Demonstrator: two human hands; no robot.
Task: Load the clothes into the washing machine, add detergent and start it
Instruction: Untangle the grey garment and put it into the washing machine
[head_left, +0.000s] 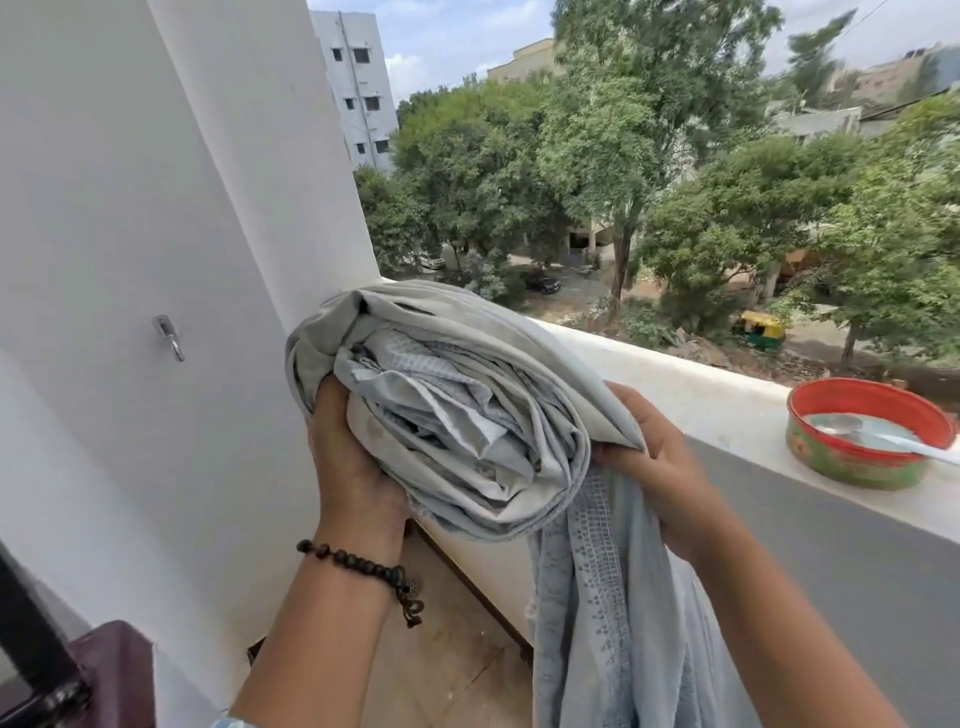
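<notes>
A bundle of pale grey-blue clothes (457, 395) is held up in front of me at chest height, above the balcony floor. My left hand (348, 467), with a dark bead bracelet at the wrist, grips the bundle from below on its left side. My right hand (654, 462) pinches the bundle's right edge, and a light blue patterned cloth (608, 613) hangs down from it over my forearm. On the ledge at the right stands a red and green tin (857, 462) holding white powder and a spoon. No washing machine shows in the head view.
A white wall with a metal hook (169, 338) rises at the left. The white balcony ledge (691, 384) runs from the middle to the right, with trees and buildings far below. A dark maroon object (111, 670) sits at the bottom left. Tiled floor lies below the bundle.
</notes>
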